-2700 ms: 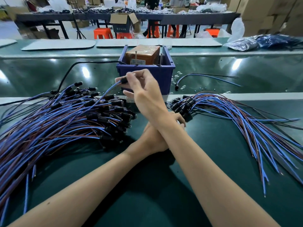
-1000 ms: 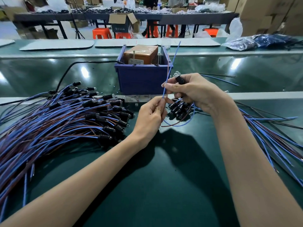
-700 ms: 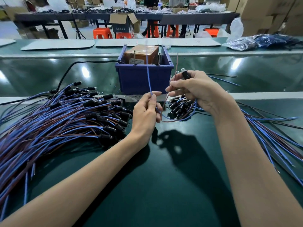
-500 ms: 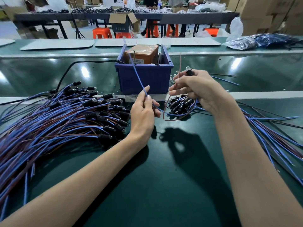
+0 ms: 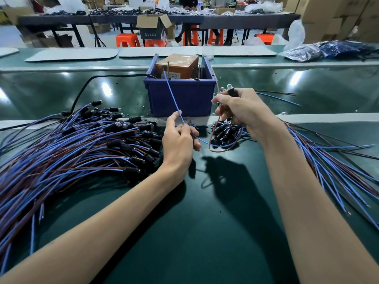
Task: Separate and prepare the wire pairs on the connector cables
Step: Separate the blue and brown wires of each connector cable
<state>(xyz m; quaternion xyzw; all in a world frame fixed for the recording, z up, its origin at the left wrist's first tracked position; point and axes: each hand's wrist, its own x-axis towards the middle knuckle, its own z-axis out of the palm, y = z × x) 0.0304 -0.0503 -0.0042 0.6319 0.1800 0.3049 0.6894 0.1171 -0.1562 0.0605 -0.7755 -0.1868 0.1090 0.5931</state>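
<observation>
My right hand (image 5: pixel 242 111) grips one connector cable by its black connector (image 5: pixel 232 92), with the brown wire (image 5: pixel 213 132) pinched under its fingers. My left hand (image 5: pixel 179 138) pinches that cable's blue wire (image 5: pixel 173 97), whose free end points up toward the blue bin. Both wires loop down between my hands. A large pile of blue and brown connector cables (image 5: pixel 71 148) lies to the left. A smaller bundle of cables (image 5: pixel 328 156) fans out to the right, its black connectors (image 5: pixel 224 132) just under my right hand.
A blue plastic bin (image 5: pixel 180 95) with an orange box (image 5: pixel 177 65) inside stands straight ahead past my hands. A black cord (image 5: pixel 86 89) runs from it to the left. Loose wires (image 5: pixel 274 97) lie behind the right hand. Bagged parts (image 5: pixel 328 51) sit far right.
My right hand carried a cable from the left pile over to the right. My left hand took its blue wire and swung it leftward away from the brown wire, spreading the pair.
</observation>
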